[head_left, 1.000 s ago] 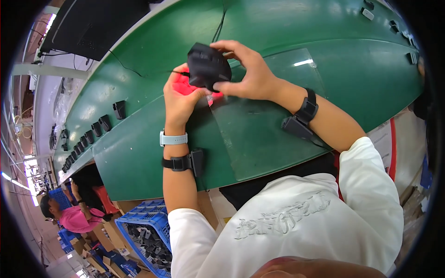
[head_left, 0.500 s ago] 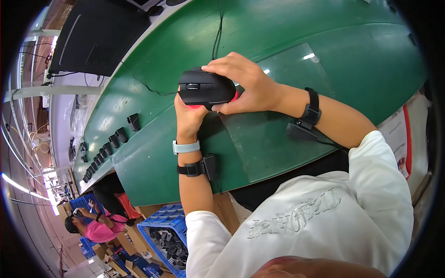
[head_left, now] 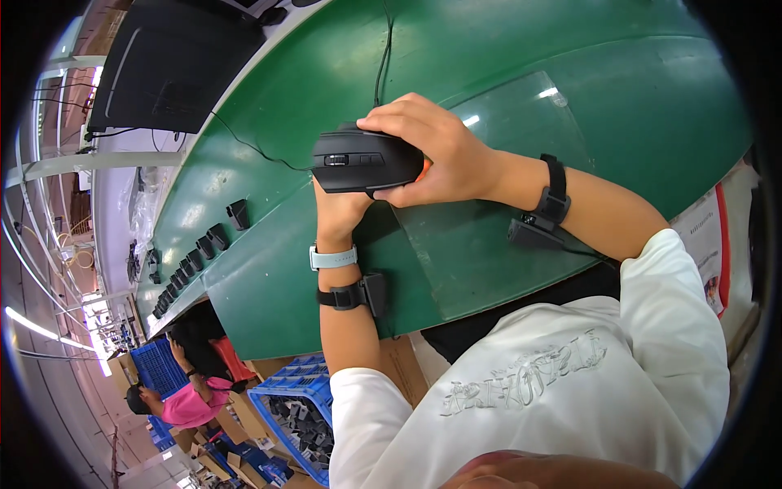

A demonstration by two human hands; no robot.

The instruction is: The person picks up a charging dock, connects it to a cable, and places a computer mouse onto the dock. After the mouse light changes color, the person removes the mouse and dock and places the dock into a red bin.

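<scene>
A black computer mouse (head_left: 366, 160), its scroll wheel toward the left, is held over the green table by my right hand (head_left: 448, 151). The right thumb presses the near side and the fingers lie along the far side. An orange glow shows at the mouse's rear, beside the right palm. Beneath the mouse is my left hand (head_left: 340, 217), its fingers hidden by it; whether they grip it I cannot tell. A thin cable (head_left: 265, 156) runs from the mouse's front toward a dark monitor.
Several small black parts (head_left: 206, 247) stand in a row along the table's left side. A clear sheet (head_left: 489, 220) lies on the green table (head_left: 285, 90). The monitor (head_left: 163, 65) is at the upper left. Below the table edge are a blue crate (head_left: 285, 383) of dark parts and a person in pink (head_left: 195, 403).
The glow by the mouse has gone from red to orange. The mouse and right hand have shifted slightly right, and less of my left hand shows. The person in pink has changed posture.
</scene>
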